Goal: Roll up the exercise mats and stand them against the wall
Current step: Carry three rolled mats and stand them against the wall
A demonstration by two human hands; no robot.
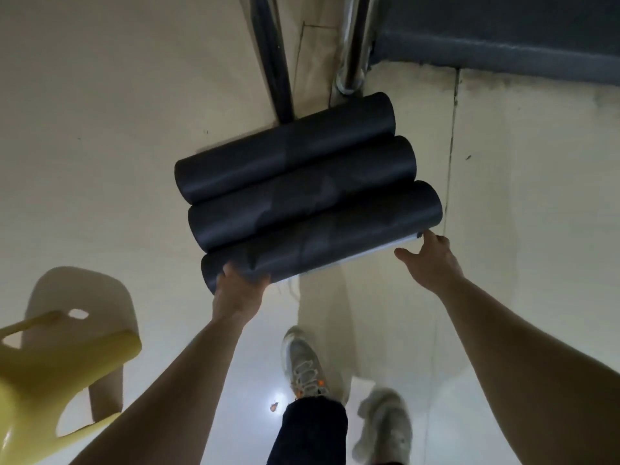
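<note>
Three dark grey rolled exercise mats lie side by side on the pale floor, slanting up to the right. The far roll and the middle roll touch each other. The near roll touches the middle one and shows a light grey loose edge along its underside. My left hand grips the near roll at its left end, fingers curled over the top. My right hand is at the roll's right end, fingertips touching the light edge, thumb spread apart.
A yellow plastic chair stands at the lower left. Chrome pipes and a dark pole rise beyond the mats. A dark wall base runs at the upper right. My two shoes are below the mats.
</note>
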